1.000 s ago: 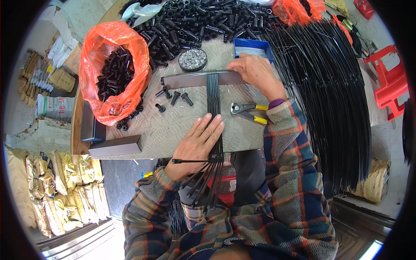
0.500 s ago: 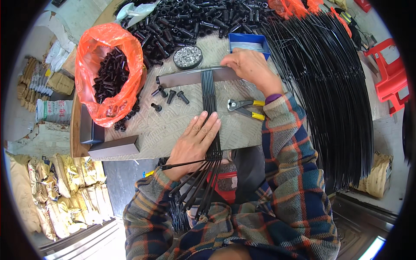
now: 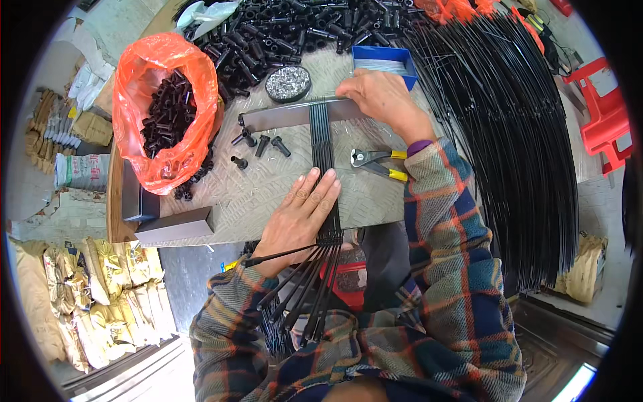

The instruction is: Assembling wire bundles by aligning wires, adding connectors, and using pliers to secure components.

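My left hand [image 3: 298, 218] lies with fingers stretched out on a row of thin black rods [image 3: 321, 137], side by side. The rods' thicker near ends fan out past the table edge, over my left wrist. Their far ends reach a long grey metal bar [image 3: 281, 117] that stands across the table. At the bar's right end my right hand [image 3: 385, 97] is closed, its fingers bent over the bar and partly hidden. Pliers with yellow grips [image 3: 375, 161] lie right of the rods. Several short black tubular parts [image 3: 278, 146] lie to their left.
Far back is a heap of black tubular parts [image 3: 288, 33]; an orange bag [image 3: 127, 100] at left holds more. A round dish of small metal bits [image 3: 288, 84] and a blue box [image 3: 382, 53] stand behind the bar. Many long black rods [image 3: 516, 154] hang over the right side.
My right hand has shifted slightly left and away along the bar, and its fingers look more bent. My left hand stays on the rods. The whole view has tilted a little.
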### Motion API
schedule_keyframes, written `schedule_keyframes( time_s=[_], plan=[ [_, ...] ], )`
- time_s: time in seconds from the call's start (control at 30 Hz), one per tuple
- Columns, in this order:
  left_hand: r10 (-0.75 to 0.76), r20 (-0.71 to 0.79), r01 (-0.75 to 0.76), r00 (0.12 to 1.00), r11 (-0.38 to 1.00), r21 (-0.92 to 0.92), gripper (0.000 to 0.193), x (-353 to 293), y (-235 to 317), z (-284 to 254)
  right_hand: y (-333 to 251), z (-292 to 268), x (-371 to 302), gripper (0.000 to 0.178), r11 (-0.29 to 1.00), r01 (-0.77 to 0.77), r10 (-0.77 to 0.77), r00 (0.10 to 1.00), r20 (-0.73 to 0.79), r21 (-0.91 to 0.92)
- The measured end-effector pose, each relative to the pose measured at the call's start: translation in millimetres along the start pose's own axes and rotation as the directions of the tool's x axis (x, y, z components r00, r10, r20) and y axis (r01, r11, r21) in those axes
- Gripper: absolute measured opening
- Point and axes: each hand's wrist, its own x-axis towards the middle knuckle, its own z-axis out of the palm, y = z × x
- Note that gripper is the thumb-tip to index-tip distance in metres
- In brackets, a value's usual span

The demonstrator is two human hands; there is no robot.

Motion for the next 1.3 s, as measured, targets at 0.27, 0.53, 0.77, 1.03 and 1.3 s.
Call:
schedule_keyframes(
  time_s=[0.27, 0.53, 0.77, 1.03, 1.3],
  plan=[
    [0.003, 0.022, -0.003, 1.0, 1.0, -0.001, 0.085, -1, -1, -2, -4, 8, 7, 0.011, 0.996, 0.072, -0.071, 0.997, -0.021, 0.056],
    [0.014, -0.002, -0.014, 1.0, 1.0, 0.006, 0.084, 1, 0, 2, -8, 12, 8, 0.007, 0.988, 0.088, -0.074, 0.991, -0.113, 0.13],
    [0.02, 0.014, -0.02, 1.0, 1.0, 0.014, 0.08, -4, -2, -4, -8, 11, 9, 0.006, 0.998, 0.04, -0.04, 0.999, -0.005, 0.051],
    [0.071, -0.071, -0.052, 0.995, 0.969, 0.241, 0.061, -6, -7, 17, 60, -30, 33, 0.013, 0.924, -0.347, 0.365, 0.926, 0.097, -0.162],
    [0.046, -0.142, -0.027, 0.989, 0.991, 0.132, 0.058, -18, -10, 21, 69, -24, 47, 0.01, 0.93, -0.039, 0.138, 0.959, 0.247, -0.366]
  ],
)
